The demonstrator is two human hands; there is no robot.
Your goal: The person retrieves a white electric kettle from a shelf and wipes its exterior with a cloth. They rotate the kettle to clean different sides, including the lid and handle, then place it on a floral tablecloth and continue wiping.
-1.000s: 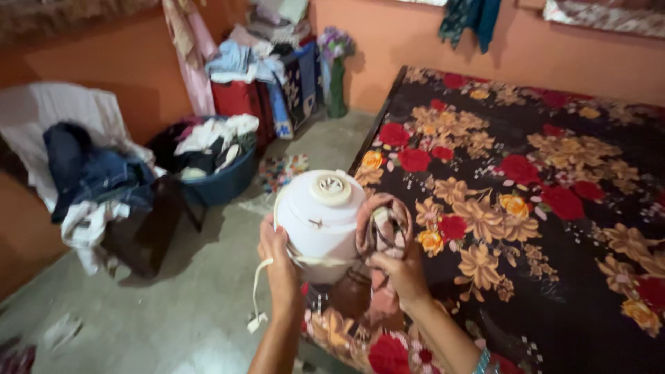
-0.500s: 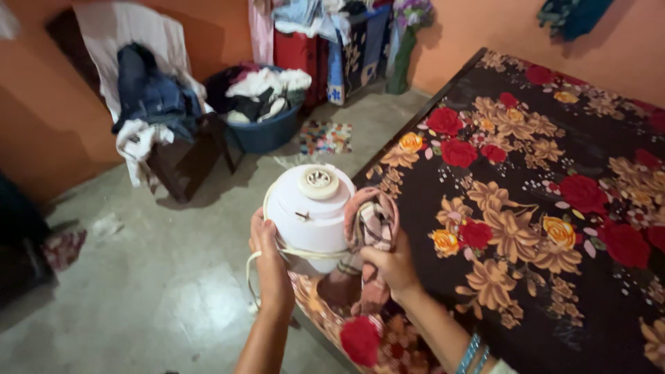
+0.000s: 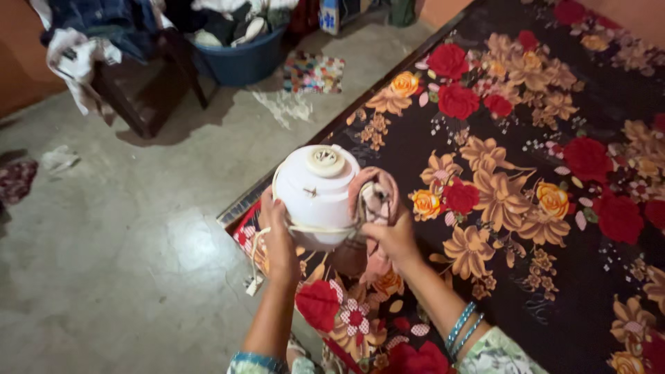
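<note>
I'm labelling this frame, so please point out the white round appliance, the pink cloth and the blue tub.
white round appliance (image 3: 315, 197), head view, on its domed side below the cap.
pink cloth (image 3: 377, 197), head view, on the fold beside the appliance.
blue tub (image 3: 242, 64), head view, on its outer wall.

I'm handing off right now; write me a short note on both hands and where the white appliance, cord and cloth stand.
Left hand: grips the side of the white appliance, held above the edge of the floral bed.
Right hand: holds a pink cloth against the appliance's other side.
Cord: looped around the appliance body; its loose end hangs below the left hand.
Done: cord partly wrapped.
Left: loose end not tucked; appliance not set down.
</note>
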